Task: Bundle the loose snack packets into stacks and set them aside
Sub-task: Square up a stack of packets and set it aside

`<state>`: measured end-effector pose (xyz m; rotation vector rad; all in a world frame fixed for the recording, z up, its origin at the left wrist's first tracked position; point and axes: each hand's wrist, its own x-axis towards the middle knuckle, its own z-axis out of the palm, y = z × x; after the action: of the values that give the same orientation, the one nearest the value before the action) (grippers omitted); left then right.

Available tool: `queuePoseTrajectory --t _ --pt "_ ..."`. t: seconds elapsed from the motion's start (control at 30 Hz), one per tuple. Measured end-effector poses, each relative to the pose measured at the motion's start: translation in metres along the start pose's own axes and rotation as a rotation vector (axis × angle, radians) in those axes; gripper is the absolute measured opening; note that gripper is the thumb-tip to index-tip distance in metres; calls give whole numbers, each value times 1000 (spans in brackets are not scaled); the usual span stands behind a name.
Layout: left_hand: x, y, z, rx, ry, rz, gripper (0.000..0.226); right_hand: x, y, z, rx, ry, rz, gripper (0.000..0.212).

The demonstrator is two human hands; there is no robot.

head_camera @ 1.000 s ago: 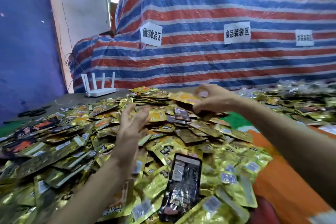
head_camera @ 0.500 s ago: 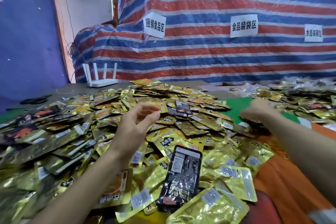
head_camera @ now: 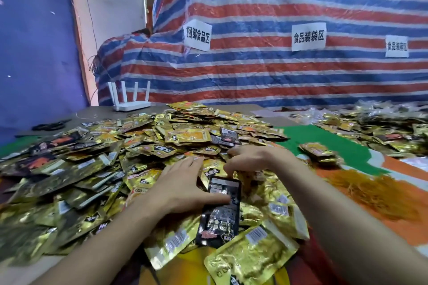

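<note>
Head view: the left hand lies spread, grip released, thumb across the black packet at lower centre, whose long axis runs up-frame. The right hand, fingers curled, presses into the gold packets; its grip cannot be told. A small stack sits at centre right on the bench.

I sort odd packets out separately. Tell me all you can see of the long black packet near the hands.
The long black packet is glossy film, narrow and rectangular, with a pale label panel at its far end and gold-and-red print nearer the person. It lies flat atop the gold packets, lengthwise away from the person. The left hand rests its thumb across it.
</note>
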<state>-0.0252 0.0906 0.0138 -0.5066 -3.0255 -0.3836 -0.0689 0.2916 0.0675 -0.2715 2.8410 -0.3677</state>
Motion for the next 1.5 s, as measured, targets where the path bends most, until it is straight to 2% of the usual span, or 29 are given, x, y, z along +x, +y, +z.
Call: queuePoseTrajectory --t 0.1,0.2,0.3,0.37,0.47,0.5,0.53,0.57,0.7,0.83,0.97,1.17,1.27,1.37,1.43,1.5 --pt "9 -8 -2 -16 73 -32 123 6 1 7 -47 80 90 86" --pt "18 -11 -4 3 153 -60 95 11 -2 20 -157 247 154 68" --pt "22 -15 -2 -39 178 -70 88 13 -6 22 -117 302 121 59" --pt "23 -15 -1 -61 184 -75 96 13 -8 25 -71 313 131 62" --pt "23 -12 1 -21 87 -110 138 12 -7 29 -27 314 112 63" --pt "23 -11 1 -8 61 -114 144 11 -6 29 -30 326 87 61" --pt "23 -11 0 -20 57 -118 141 11 -5 29 -56 353 63 58" --pt "24 -11 -2 -50 73 -128 129 10 -6 30 -97 399 45 54" --pt "24 -13 -9 -212 202 -154 61 8 -15 37 -156 613 -47 30" --pt "22 -20 -11 -443 264 -171 39 5 -15 34 -79 694 -111 26" --pt "20 -23 -16 -701 387 -142 22 4 -9 34 125 820 -168 18" --pt "23 -28 -23 -1272 519 -194 22 2 -8 33 713 914 -301 12" --pt "24 -26 -27 -1555 520 -196 21 3 -9 31 899 990 -345 11" --pt "22 -30 -29 -1819 448 -177 17 2 -10 31 1103 983 -393 21" --pt "21 -33 -30 -1944 356 -144 11 4 -11 32 1262 915 -371 47" --pt "19 -34 -31 -1994 257 -109 17 3 -13 33 1371 869 -357 64"
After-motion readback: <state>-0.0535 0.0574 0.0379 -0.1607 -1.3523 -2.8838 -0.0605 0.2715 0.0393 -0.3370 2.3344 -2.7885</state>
